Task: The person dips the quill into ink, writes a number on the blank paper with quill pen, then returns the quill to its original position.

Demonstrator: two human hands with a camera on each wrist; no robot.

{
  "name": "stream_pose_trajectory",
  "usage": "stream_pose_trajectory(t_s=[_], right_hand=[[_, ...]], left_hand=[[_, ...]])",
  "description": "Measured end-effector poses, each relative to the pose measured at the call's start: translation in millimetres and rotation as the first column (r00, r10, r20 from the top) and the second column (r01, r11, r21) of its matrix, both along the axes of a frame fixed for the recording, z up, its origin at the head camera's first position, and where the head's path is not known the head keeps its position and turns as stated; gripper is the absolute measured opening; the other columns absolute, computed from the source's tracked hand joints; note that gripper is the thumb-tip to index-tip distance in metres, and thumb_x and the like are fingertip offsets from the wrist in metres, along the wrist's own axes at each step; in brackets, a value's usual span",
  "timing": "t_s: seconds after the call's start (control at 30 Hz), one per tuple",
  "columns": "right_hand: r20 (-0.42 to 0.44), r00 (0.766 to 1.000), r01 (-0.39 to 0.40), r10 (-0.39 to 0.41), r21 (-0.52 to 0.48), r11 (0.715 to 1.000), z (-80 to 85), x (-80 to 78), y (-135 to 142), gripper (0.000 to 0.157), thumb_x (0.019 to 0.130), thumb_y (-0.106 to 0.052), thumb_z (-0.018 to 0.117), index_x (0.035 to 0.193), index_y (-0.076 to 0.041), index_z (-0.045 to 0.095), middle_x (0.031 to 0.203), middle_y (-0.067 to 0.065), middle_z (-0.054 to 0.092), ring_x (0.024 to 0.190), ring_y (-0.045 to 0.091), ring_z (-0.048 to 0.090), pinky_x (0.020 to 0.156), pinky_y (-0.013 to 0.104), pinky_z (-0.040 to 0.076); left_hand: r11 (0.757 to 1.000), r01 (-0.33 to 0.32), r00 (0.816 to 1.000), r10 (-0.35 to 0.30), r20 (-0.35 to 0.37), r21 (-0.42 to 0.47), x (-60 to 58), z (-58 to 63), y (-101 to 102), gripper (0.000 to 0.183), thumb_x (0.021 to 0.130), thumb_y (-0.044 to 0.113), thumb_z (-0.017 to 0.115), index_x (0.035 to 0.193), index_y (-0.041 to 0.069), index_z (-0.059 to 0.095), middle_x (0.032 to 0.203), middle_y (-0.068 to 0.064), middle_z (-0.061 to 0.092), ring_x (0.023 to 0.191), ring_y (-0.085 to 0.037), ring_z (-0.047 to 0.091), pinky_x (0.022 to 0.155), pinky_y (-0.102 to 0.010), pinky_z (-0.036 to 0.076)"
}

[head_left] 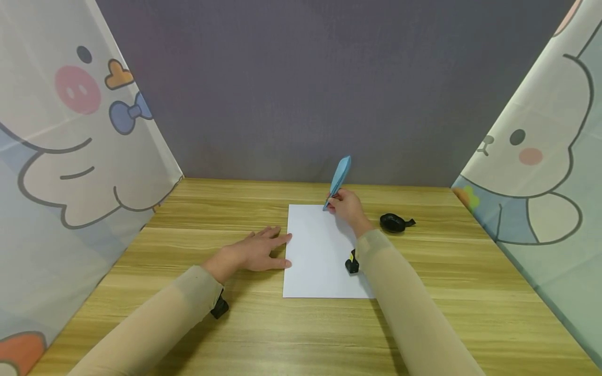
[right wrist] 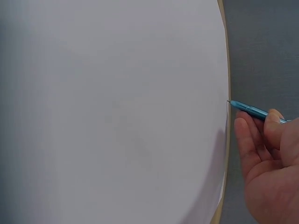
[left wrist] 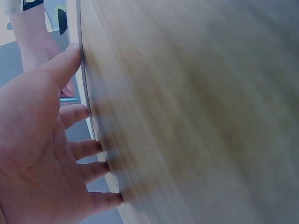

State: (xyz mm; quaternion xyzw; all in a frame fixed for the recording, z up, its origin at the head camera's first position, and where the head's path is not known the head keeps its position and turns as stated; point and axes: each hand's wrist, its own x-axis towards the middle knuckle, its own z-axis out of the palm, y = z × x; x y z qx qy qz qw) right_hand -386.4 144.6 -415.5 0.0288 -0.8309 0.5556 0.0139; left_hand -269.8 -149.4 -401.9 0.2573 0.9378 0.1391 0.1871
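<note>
A white sheet of paper (head_left: pixel 315 250) lies flat on the wooden table. My right hand (head_left: pixel 346 207) pinches a blue pen (right wrist: pixel 254 110) with a light blue feather-shaped top (head_left: pixel 340 172) between thumb and fingers. In the right wrist view the pen's tip is right at the paper's surface, near the far edge. My left hand (head_left: pixel 261 250) rests palm down at the sheet's left edge, its fingers spread and its thumb and index fingertips (left wrist: pixel 74 51) on the paper's border.
A small black rounded object (head_left: pixel 393 223) with a short tail lies on the table (head_left: pixel 423 266) to the right of the paper. A dark grey panel (head_left: pixel 301 94) stands behind the table, with cartoon-printed cloths (head_left: pixel 541 156) at both sides.
</note>
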Motion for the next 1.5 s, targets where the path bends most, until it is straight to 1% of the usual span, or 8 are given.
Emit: stream_pose_trajectory(t_s=[0.23, 0.4, 0.53, 0.73, 0.87, 1.1, 1.27, 1.5], right_hand=[[0.014, 0.999, -0.033, 0.033, -0.008, 0.999, -0.2, -1.4, -3.2, 0.027, 0.114, -0.007, 0.058, 0.133, 0.009, 0.069, 0.126, 0.028, 0.072, 0.109, 0.033, 0.076, 0.098, 0.040, 0.066], [0.003, 0.998, -0.061, 0.061, 0.007, 0.998, 0.5, 0.0, -7.6, 0.026, 0.113, -0.005, 0.060, 0.132, 0.011, 0.069, 0.123, 0.028, 0.073, 0.103, 0.028, 0.076, 0.092, 0.036, 0.067], [0.002, 0.998, -0.069, 0.069, 0.004, 0.998, 0.9, 1.5, -11.1, 0.023, 0.112, -0.005, 0.061, 0.128, 0.010, 0.071, 0.120, 0.027, 0.074, 0.100, 0.026, 0.076, 0.088, 0.032, 0.067], [0.002, 0.996, -0.086, 0.086, 0.005, 0.996, 2.3, 5.1, -14.8, 0.023, 0.112, -0.003, 0.061, 0.128, 0.009, 0.071, 0.121, 0.027, 0.075, 0.099, 0.025, 0.076, 0.092, 0.037, 0.067], [-0.002, 0.995, -0.100, 0.100, 0.020, 0.995, 3.4, 7.4, -17.0, 0.024, 0.112, -0.003, 0.061, 0.129, 0.010, 0.070, 0.124, 0.028, 0.074, 0.100, 0.027, 0.076, 0.094, 0.039, 0.067], [-0.009, 0.991, -0.135, 0.136, 0.063, 0.989, 4.3, 9.7, -19.3, 0.026, 0.113, -0.006, 0.060, 0.132, 0.008, 0.071, 0.127, 0.028, 0.075, 0.108, 0.031, 0.076, 0.093, 0.033, 0.066], [-0.016, 0.987, -0.160, 0.162, 0.085, 0.983, 3.4, 9.8, -20.7, 0.025, 0.113, -0.007, 0.061, 0.130, 0.007, 0.072, 0.125, 0.026, 0.076, 0.108, 0.031, 0.076, 0.093, 0.034, 0.066], [-0.007, 0.985, -0.171, 0.173, 0.108, 0.979, 2.1, 9.7, -23.5, 0.023, 0.112, -0.009, 0.064, 0.128, 0.004, 0.074, 0.124, 0.023, 0.078, 0.110, 0.030, 0.078, 0.090, 0.032, 0.066]], left_hand=[[1.000, 0.002, 1.000, -0.002, -0.004, 0.000, -0.4, -0.5, -0.3, 0.086, 0.108, 0.067, 0.058, 0.177, 0.026, 0.028, 0.185, -0.017, 0.012, 0.172, -0.045, 0.010, 0.135, -0.073, 0.012], [1.000, 0.001, 1.000, -0.001, -0.001, 0.006, -0.7, -1.1, -0.9, 0.086, 0.107, 0.067, 0.058, 0.177, 0.026, 0.028, 0.185, -0.017, 0.012, 0.172, -0.045, 0.010, 0.134, -0.074, 0.012], [1.000, -0.001, 1.000, 0.001, 0.001, 0.007, -0.8, -1.5, -1.2, 0.086, 0.107, 0.068, 0.058, 0.176, 0.026, 0.028, 0.185, -0.017, 0.012, 0.172, -0.045, 0.009, 0.135, -0.073, 0.012], [1.000, 0.002, 1.000, -0.002, -0.002, 0.007, -1.3, -2.5, -1.1, 0.086, 0.107, 0.067, 0.058, 0.176, 0.025, 0.029, 0.185, -0.017, 0.012, 0.172, -0.044, 0.009, 0.135, -0.073, 0.012], [1.000, 0.001, 1.000, -0.001, -0.009, 0.001, -1.9, -3.6, -0.9, 0.086, 0.107, 0.068, 0.058, 0.176, 0.026, 0.029, 0.185, -0.017, 0.013, 0.172, -0.044, 0.010, 0.135, -0.073, 0.012], [1.000, 0.000, 1.000, 0.000, -0.009, 0.003, -2.4, -3.6, -0.4, 0.087, 0.107, 0.068, 0.059, 0.176, 0.026, 0.029, 0.185, -0.016, 0.013, 0.172, -0.044, 0.010, 0.135, -0.073, 0.012], [1.000, 0.000, 1.000, 0.000, -0.011, 0.002, -2.3, -3.2, 0.0, 0.086, 0.107, 0.068, 0.059, 0.176, 0.026, 0.030, 0.185, -0.017, 0.013, 0.172, -0.044, 0.010, 0.135, -0.073, 0.012], [1.000, 0.003, 1.000, -0.003, -0.021, -0.012, -1.5, -3.3, 1.1, 0.086, 0.107, 0.068, 0.058, 0.176, 0.026, 0.029, 0.185, -0.016, 0.014, 0.172, -0.044, 0.011, 0.134, -0.073, 0.015]])
